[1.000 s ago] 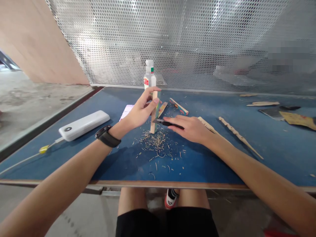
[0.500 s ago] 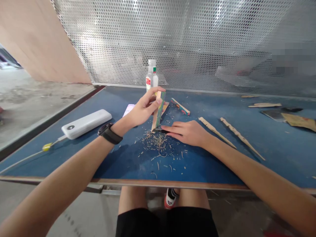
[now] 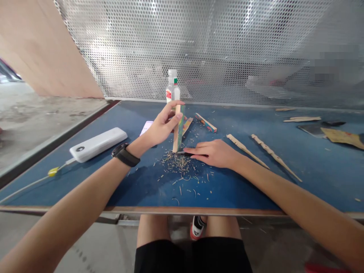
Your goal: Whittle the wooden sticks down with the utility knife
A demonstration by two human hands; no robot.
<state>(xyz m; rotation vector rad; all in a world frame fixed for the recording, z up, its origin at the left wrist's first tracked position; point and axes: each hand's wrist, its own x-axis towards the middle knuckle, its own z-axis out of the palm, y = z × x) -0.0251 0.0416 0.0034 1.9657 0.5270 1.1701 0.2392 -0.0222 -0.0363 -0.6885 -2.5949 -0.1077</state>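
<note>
My left hand (image 3: pixel 166 123) is closed around the upper part of a wooden strip (image 3: pixel 178 132), bare wood on one face and painted green and blue on another. The strip stands nearly upright, its lower end close to the table. My right hand (image 3: pixel 210 152) is closed on a small carving knife (image 3: pixel 185 153), whose dark handle is mostly covered by my fingers. Its blade touches the strip near the bottom. Wood shavings (image 3: pixel 182 165) lie scattered under and in front of both. Behind the left hand, another painted strip (image 3: pixel 187 125) is partly hidden.
On the blue table (image 3: pixel 233 193) are a white power bank (image 3: pixel 98 145) with a cable, a phone (image 3: pixel 146 127), bottles (image 3: pixel 172 89), a painted wood piece (image 3: pixel 206 122) and two carved sticks (image 3: pixel 274 156). Sandpaper-like sheets (image 3: pixel 342 137) lie far right. A perforated metal screen (image 3: pixel 227 49) stands behind.
The strip in my left hand has gone from leaning right to nearly upright. The knife remains at its lower end. The whole view has shifted slightly.
</note>
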